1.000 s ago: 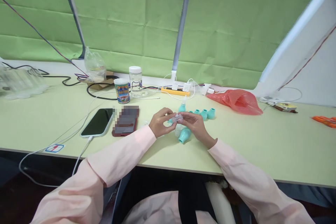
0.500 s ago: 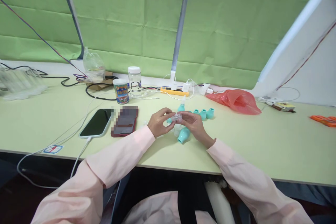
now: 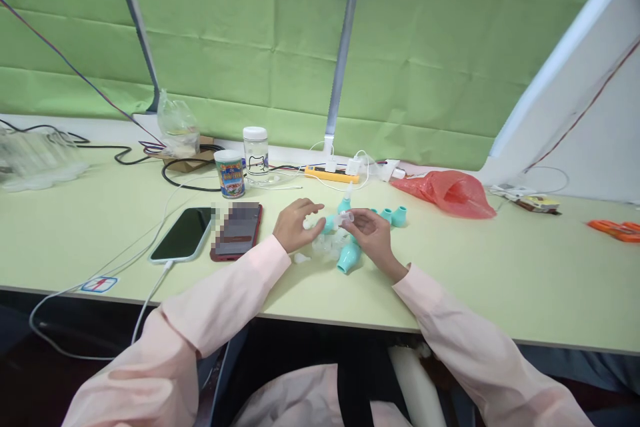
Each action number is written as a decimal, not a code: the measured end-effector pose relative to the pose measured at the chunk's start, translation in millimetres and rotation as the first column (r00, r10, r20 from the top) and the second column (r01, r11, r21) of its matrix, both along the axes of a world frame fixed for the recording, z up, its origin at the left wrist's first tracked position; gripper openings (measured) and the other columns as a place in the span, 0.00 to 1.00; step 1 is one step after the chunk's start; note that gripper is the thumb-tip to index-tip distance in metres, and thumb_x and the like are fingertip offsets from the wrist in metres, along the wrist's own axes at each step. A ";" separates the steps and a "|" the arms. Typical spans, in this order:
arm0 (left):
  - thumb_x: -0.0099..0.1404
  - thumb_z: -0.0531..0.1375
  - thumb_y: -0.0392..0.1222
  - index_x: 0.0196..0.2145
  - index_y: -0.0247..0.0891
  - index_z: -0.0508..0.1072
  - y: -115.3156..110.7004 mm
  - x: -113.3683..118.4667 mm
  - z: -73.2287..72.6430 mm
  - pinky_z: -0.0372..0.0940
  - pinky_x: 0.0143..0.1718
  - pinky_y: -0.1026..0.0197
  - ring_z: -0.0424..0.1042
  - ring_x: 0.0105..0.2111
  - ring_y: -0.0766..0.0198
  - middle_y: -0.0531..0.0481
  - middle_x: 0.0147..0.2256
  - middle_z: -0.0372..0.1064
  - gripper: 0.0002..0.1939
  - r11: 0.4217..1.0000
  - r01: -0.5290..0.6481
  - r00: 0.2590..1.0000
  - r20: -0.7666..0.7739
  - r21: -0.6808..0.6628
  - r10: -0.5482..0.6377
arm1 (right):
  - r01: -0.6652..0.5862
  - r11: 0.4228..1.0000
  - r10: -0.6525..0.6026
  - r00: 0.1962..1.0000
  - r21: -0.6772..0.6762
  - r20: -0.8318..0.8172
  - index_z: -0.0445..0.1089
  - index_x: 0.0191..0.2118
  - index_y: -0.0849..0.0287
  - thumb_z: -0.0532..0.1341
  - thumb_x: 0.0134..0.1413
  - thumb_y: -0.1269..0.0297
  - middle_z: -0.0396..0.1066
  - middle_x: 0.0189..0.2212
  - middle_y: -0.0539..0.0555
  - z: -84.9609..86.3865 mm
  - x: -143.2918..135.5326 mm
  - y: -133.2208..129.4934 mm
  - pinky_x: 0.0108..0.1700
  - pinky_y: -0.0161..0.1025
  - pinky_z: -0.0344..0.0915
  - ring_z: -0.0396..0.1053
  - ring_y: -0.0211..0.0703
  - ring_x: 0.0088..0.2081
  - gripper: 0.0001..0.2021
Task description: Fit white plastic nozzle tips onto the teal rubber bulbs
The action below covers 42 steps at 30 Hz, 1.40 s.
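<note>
Between the thumb and fingers of my right hand (image 3: 373, 233) is a small clear plastic tube piece (image 3: 347, 217). My left hand (image 3: 297, 223) is open just to the left, thumb and forefinger apart, holding nothing. Close by its fingertips lies a teal rubber bulb (image 3: 328, 224). Another teal bulb (image 3: 349, 257) lies on its side nearer me, below my right hand. Loose clear plastic pieces (image 3: 327, 247) are heaped between the hands, with a small whitish tip (image 3: 301, 258) at their left. Behind, a teal bulb with a clear nozzle (image 3: 345, 204) stands upright.
More teal bulbs (image 3: 399, 216) sit right of my right hand. Two phones (image 3: 183, 235), a noodle cup (image 3: 231, 175) and a lidded jar (image 3: 256, 157) are at left. A yellow power strip (image 3: 332, 175), a red plastic bag (image 3: 447, 193) and orange scissors (image 3: 615, 230) lie farther off.
My left hand has let go of the clear tube piece and moved slightly left and up, its fingers opening. My right hand keeps the piece, which is now turned differently.
</note>
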<state>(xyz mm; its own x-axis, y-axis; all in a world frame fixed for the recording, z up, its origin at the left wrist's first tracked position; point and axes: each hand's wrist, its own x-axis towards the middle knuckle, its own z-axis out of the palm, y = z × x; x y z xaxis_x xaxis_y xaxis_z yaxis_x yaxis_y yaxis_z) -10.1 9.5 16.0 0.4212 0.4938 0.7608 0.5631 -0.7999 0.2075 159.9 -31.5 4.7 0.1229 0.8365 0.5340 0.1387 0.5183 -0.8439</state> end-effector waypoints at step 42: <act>0.45 0.57 0.34 0.31 0.33 0.67 6.6 0.0 17.8 0.61 0.15 0.67 0.62 0.18 0.71 0.52 0.20 0.61 0.11 0.285 0.659 0.751 0.634 -0.696 -0.185 | -0.098 0.995 0.099 0.993 -0.023 0.071 0.70 0.32 0.59 0.65 0.32 0.65 0.71 0.29 0.53 9.6 7.6 -5.6 0.32 0.43 0.69 0.69 0.43 0.29 0.13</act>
<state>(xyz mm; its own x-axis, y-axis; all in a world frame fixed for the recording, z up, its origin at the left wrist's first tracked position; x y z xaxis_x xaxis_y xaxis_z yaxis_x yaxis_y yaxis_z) -10.1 16.1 33.8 0.6020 0.7782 0.1790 -0.1150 -0.1373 0.9838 167.5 -37.1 14.3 0.0014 0.8530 0.5219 0.1488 0.5159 -0.8436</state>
